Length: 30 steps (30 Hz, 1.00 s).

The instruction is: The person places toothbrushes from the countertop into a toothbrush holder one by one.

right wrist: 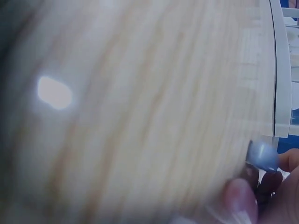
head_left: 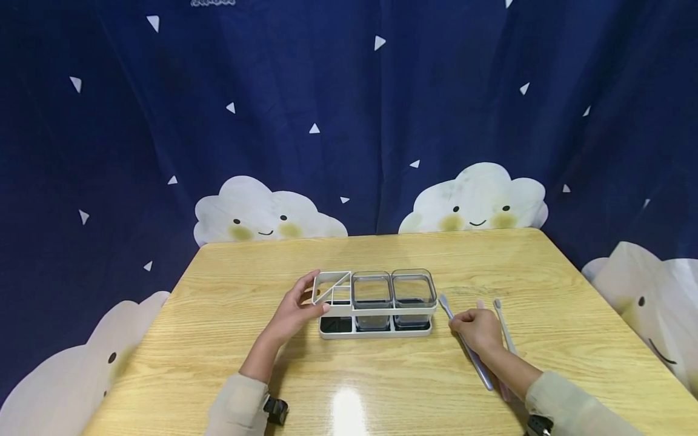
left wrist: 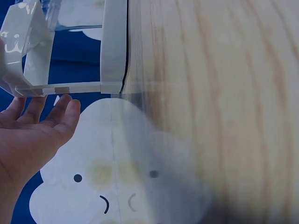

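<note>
A white two-tier toothbrush holder (head_left: 392,311) stands on the table, with a divided section at its left end. Two clear cups, one in the middle (head_left: 372,293) and one at the right (head_left: 412,289), sit in it. My left hand (head_left: 294,315) grips the holder's left end, thumb at the front and fingers round the side. To the right of the holder, my right hand (head_left: 480,330) pinches a blue-grey toothbrush (head_left: 477,366) lying slantwise; its rounded end (right wrist: 263,156) shows by the fingers in the right wrist view. A pink toothbrush (head_left: 504,392) lies partly hidden under that hand.
Just right of my right hand lies a pale grey toothbrush (head_left: 504,327), partly covered by the forearm. The wooden table (head_left: 245,272) ends at a dark blue curtain (head_left: 349,91) printed with clouds and triangles.
</note>
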Each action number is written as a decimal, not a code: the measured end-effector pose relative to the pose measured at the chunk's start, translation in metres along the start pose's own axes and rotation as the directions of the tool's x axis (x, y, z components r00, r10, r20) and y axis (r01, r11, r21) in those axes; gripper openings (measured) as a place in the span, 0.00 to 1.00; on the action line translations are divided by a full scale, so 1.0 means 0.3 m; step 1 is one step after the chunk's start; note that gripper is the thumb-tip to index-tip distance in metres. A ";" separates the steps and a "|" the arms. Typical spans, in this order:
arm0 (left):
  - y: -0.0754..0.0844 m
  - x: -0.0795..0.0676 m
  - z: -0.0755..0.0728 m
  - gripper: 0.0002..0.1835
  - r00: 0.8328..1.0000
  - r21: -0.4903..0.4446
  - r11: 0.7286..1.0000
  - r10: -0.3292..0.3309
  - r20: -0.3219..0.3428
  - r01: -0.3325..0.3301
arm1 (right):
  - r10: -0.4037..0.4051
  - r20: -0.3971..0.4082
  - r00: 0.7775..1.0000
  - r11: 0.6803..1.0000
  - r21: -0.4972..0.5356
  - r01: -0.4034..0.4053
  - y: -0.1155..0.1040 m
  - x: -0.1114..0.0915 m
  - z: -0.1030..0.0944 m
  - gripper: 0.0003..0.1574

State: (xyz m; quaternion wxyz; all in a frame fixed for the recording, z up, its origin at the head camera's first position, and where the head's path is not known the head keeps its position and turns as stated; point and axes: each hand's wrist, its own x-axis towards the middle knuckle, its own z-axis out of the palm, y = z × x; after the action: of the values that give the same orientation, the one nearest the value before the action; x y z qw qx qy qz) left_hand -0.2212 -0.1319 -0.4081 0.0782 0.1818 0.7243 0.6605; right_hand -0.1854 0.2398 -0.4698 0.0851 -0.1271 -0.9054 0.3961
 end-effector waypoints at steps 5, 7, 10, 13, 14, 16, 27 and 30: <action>0.002 -0.002 -0.003 0.39 1.000 0.004 1.000 -0.007 -0.001 0.007 | 0.022 -0.015 1.000 0.999 0.048 -0.021 -0.006 0.001 0.009 0.07; 0.001 -0.002 -0.003 0.39 1.000 0.001 1.000 -0.010 0.003 0.010 | 0.024 -0.026 0.999 0.998 0.059 -0.023 -0.008 0.001 0.011 0.07; 0.002 -0.001 -0.002 0.40 1.000 -0.004 1.000 -0.015 0.008 0.015 | 0.020 -0.056 0.998 0.997 0.080 -0.016 -0.010 0.002 0.006 0.08; 0.003 0.000 -0.001 0.41 1.000 0.002 1.000 -0.014 0.006 0.014 | 0.009 -0.101 0.995 0.995 0.101 0.001 -0.016 0.006 -0.006 0.09; 0.004 -0.001 -0.001 0.41 1.000 0.004 1.000 -0.014 0.005 0.014 | 0.006 -0.121 0.993 0.994 0.110 0.008 -0.019 0.008 -0.010 0.10; 0.005 0.000 -0.001 0.41 1.000 0.004 1.000 -0.013 0.003 0.013 | 0.003 -0.154 0.988 0.992 0.126 0.016 -0.027 0.012 -0.021 0.10; 0.005 0.001 -0.001 0.40 1.000 0.004 1.000 -0.006 0.004 0.006 | 0.042 -0.136 0.990 0.965 0.262 -0.005 -0.065 0.016 -0.057 0.13; 0.005 0.000 -0.001 0.40 1.000 -0.004 1.000 -0.008 0.008 0.008 | 0.051 -0.125 0.991 0.956 0.292 -0.012 -0.071 0.013 -0.061 0.13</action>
State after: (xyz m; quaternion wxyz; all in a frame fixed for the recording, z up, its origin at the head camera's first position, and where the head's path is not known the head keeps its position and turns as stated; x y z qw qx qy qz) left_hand -0.2210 -0.1321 -0.4067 0.0841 0.1815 0.7234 0.6608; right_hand -0.1881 0.2398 -0.4415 0.1560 -0.1534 -0.8278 0.5166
